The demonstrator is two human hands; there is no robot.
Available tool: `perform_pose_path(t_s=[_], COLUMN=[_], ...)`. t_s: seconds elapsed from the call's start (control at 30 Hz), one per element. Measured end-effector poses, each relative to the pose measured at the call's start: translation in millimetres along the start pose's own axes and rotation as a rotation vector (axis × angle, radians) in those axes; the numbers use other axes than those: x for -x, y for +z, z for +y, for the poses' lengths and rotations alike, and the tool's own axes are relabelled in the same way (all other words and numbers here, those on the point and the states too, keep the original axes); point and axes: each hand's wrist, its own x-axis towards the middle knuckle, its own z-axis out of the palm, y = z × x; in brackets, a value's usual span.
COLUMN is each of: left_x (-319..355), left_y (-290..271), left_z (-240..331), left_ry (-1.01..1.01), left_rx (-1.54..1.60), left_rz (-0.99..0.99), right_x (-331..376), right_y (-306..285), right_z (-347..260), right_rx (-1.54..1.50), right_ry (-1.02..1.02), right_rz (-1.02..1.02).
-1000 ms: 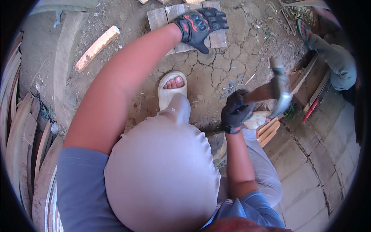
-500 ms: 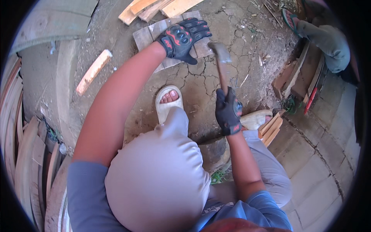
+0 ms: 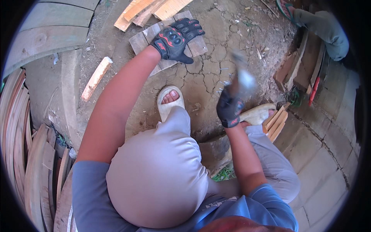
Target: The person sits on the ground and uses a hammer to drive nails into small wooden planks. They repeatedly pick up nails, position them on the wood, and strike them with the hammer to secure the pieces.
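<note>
My left hand [image 3: 174, 40], in a black glove with red marks, lies flat with fingers stretched out on a small panel of wooden slats [image 3: 198, 45] on the ground. In my right hand [image 3: 229, 109], gloved the same way, is a hammer [image 3: 244, 79], its handle gripped in closed fingers. The hammer's metal head is smeared by motion and stands right of the panel, apart from it. Several loose nails [image 3: 225, 82] lie on the cracked soil just left of the hammer.
Cut wood strips [image 3: 133, 13] lie beyond the panel, and a short wood piece [image 3: 96, 79] to its left. Curved boards [image 3: 17, 131] are stacked at far left. At right are timber blocks [image 3: 286, 73], a red object [image 3: 314, 91] and another person's leg [image 3: 324, 33]. Wood sticks [image 3: 277, 123] lie beside my right foot.
My right hand has swung the hammer away from the panel, toward me and to the right. My left hand stays flat on the panel; the whole view has shifted slightly.
</note>
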Motion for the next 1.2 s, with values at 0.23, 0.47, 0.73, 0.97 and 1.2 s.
perform_pose_path(t_s=[0.23,0.47,0.73,0.97,1.2], left_x=[-3,1,-2,-4,-2], left_y=[2,4,0,-1,5], left_z=[-10,-4,-1,-4,-4], left_ry=[0.006,-0.019,-0.013,-0.007,0.001], left_rx=[-0.027,-0.027,0.003,-0.015,-0.013], left_rz=[0.01,-0.019,-0.019,0.012,0.036], right_x=[-1,-15,6,14,4], right_y=[-28,-27,15,8,0], right_z=[-16,-17,7,20,3], right_rx=[-0.222,0.022,0.206,0.037,0.009], right_ry=[0.159,0.315,0.177,-0.096,0.197], right_rz=[0.069,-0.112,-0.28,-0.012,-0.083])
